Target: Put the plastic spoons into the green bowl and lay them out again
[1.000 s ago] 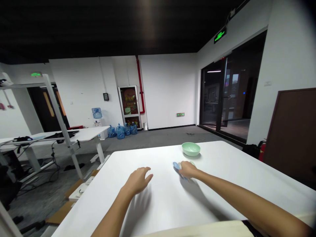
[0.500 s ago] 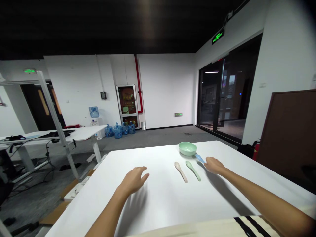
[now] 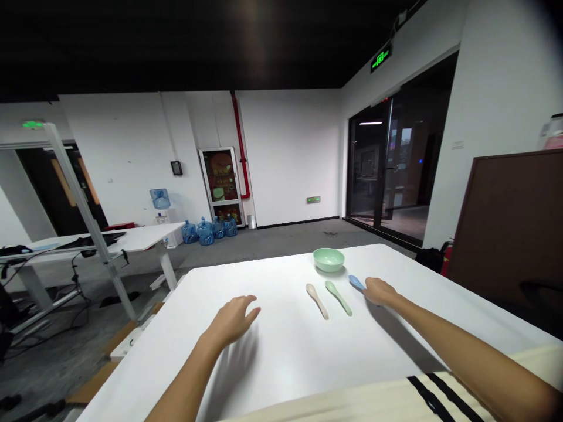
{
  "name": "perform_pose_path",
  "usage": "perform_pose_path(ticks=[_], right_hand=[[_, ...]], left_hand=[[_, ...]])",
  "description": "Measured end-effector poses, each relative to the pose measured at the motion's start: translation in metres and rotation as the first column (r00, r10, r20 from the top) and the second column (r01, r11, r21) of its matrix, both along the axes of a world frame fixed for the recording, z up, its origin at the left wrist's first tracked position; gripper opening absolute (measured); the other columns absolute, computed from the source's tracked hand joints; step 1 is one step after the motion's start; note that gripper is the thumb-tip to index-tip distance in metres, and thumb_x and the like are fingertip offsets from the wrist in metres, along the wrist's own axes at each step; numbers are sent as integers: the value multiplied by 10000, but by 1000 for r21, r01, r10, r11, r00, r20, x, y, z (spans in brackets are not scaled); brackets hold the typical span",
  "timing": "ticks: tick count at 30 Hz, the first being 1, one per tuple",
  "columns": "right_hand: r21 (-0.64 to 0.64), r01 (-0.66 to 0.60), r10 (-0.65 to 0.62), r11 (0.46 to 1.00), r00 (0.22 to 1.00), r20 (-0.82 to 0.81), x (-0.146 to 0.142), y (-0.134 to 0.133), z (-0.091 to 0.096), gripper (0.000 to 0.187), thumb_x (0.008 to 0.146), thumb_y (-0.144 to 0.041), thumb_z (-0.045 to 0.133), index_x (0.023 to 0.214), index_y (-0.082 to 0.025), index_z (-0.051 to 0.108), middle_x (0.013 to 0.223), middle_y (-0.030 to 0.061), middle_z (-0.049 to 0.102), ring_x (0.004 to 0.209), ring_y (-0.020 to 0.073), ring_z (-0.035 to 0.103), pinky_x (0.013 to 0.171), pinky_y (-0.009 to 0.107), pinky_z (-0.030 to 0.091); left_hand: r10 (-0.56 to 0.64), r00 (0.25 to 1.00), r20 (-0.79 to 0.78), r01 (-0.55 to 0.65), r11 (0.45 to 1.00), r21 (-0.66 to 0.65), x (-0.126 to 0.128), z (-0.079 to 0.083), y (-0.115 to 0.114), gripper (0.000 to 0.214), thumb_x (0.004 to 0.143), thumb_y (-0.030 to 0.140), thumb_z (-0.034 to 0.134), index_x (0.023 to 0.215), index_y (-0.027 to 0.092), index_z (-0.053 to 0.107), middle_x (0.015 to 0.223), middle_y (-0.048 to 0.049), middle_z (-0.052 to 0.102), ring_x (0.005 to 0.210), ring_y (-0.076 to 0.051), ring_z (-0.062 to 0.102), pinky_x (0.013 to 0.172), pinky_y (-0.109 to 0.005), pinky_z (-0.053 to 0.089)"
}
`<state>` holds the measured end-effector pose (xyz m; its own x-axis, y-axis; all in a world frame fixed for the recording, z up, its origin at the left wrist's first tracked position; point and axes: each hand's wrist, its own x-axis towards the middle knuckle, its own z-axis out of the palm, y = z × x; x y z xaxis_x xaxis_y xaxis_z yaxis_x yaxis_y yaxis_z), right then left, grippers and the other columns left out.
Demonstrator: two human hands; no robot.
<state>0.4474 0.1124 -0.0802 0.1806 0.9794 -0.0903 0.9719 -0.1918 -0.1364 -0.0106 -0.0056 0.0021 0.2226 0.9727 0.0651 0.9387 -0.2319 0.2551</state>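
A blue spoon [image 3: 356,283] has its handle inside my right hand [image 3: 380,291], which is closed round it; the bowl of the spoon points to the upper left. Just left of it, a light green spoon [image 3: 338,298] and a beige spoon [image 3: 317,301] lie side by side on the white table [image 3: 281,351]. Behind the spoons stands a green bowl [image 3: 329,260], upright, with nothing visible in it. My left hand [image 3: 234,319] hovers over the left part of the table, thumb and fingers apart, holding nothing.
Past the far table edge, several blue water bottles [image 3: 205,232] stand on the floor by the wall. A second white table [image 3: 152,233] with cables is at the left. A brown panel [image 3: 505,217] rises at the right, beside glass doors [image 3: 387,170].
The blue spoon has moved slightly away from the bowl, so a gap now shows between them. The whole view has shifted a little; my left hand keeps its pose.
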Motion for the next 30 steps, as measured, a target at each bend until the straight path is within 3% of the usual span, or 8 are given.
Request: perform_pose_path(ticks=[8,20,25,30], right_hand=[[-33,-9,8,999,1000,-14,3,-1,-4,210,833,-233,507,963,-131,637,1053,171,666,824,240,662,651,308,429],[-28,8,-8,1000,1000,5,-2,-9,10,293,842,-276,508,1039,-124,664,1109,184,669,936,266,661,690,315,432],[64,2,-3,998,1000,8,-10,-14,29,323,877,-365,481,1003,-133,667,1113,189,665,967,282,649,717,326,434],[195,-84,90,977,996,-19,-27,-22,58,436,901,-493,433,1040,-138,645,1114,188,663,1008,303,631,758,346,435]], left_hand=[[-3,1000,-2,3,1000,11,-3,-4,3,567,915,574,356,1333,247,555,1368,-72,591,1272,-295,517,1010,-429,424],[1,1000,-7,0,1000,28,0,-4,2,565,910,570,361,1322,241,565,1356,-73,602,1261,-290,529,1017,-421,421],[5,1000,-1,-5,1000,28,-1,-3,0,575,912,580,358,1325,237,562,1362,-82,597,1263,-294,527,1015,-416,421],[-6,1000,0,6,1000,26,-3,-3,-3,571,915,579,355,1320,236,567,1357,-88,599,1253,-298,533,1006,-423,429]])
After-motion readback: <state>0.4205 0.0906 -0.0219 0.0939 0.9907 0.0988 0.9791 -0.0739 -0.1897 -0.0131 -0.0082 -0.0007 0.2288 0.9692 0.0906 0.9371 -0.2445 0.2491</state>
